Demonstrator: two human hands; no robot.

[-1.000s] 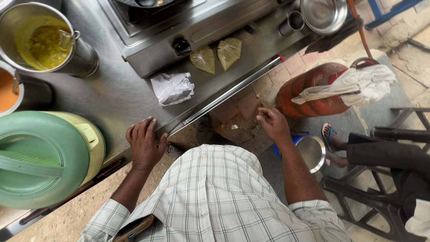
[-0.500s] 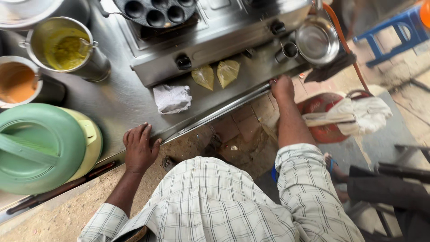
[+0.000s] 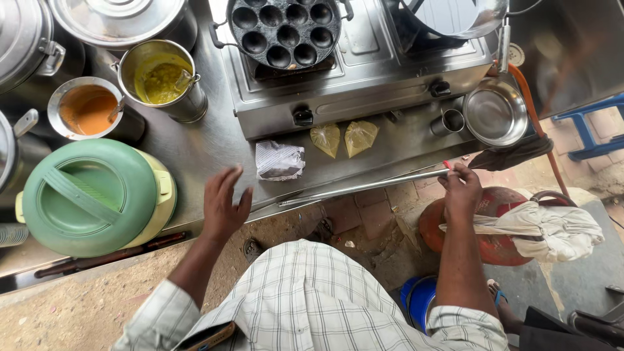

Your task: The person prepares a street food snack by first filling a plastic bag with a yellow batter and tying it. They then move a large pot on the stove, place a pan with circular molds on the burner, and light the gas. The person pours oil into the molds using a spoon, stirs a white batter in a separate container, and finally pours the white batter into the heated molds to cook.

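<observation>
The left hand (image 3: 224,208) is raised just above the front edge of the steel counter (image 3: 208,156), its fingers (image 3: 227,179) spread apart and holding nothing. At 1 o'clock from it, close by, a crumpled grey wrapper (image 3: 279,160) lies on the counter. At 9 o'clock stands a green-lidded container (image 3: 91,195) with a pale yellow body.

The right hand (image 3: 460,188) is at the counter's front edge, at 3 o'clock from the left hand and well apart from it. Its fingers are closed on a small red-tipped object (image 3: 447,165); what that object is cannot be told. The hand rests against the right end of a long steel rod (image 3: 364,187) running along the counter edge.

Between the hands, toward 12 o'clock, two small yellow-filled pouches (image 3: 342,138) lie side by side before the gas stove (image 3: 364,78). A black multi-cavity pan (image 3: 286,29) sits on the left burner. At 1 o'clock from the right hand sit a steel bowl (image 3: 495,116) and a small steel cup (image 3: 452,121). Below the right hand, a red gas cylinder (image 3: 494,227) stands on the floor with a pale cloth (image 3: 552,227) draped over it.
</observation>
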